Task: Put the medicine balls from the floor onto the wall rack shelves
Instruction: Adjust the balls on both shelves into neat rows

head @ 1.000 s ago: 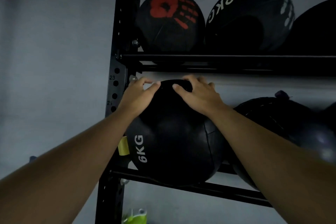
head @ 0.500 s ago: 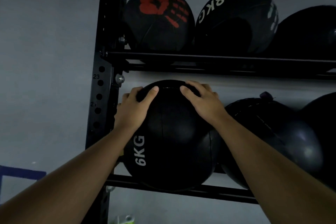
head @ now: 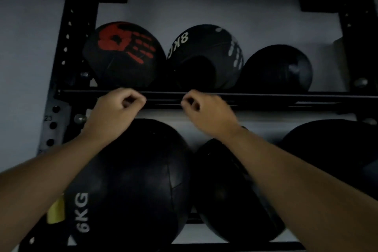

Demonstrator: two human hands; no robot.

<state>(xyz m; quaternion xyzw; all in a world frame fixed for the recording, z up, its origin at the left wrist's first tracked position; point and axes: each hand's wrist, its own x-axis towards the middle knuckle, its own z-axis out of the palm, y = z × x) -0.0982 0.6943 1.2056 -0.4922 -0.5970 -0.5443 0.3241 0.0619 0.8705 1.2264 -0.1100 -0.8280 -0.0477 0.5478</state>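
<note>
A black medicine ball marked 6KG (head: 131,186) rests on the lower shelf of the black wall rack (head: 266,96), at its left end. My left hand (head: 116,110) and my right hand (head: 206,108) hover just above the ball, in front of the upper shelf bar. Both have fingers curled loosely and hold nothing. Another black ball (head: 229,194) sits right of the 6KG ball, partly behind my right forearm.
The upper shelf holds a ball with a red handprint (head: 124,55), an 8KG ball (head: 204,57) and a plain black ball (head: 278,67). A further ball (head: 335,149) lies at the lower right. Rack uprights (head: 67,67) stand at both sides against a grey wall.
Both hands have let go of the 6KG ball and lifted off it, fingers curling in. The ball stays on the lower shelf. The view has tilted upward.
</note>
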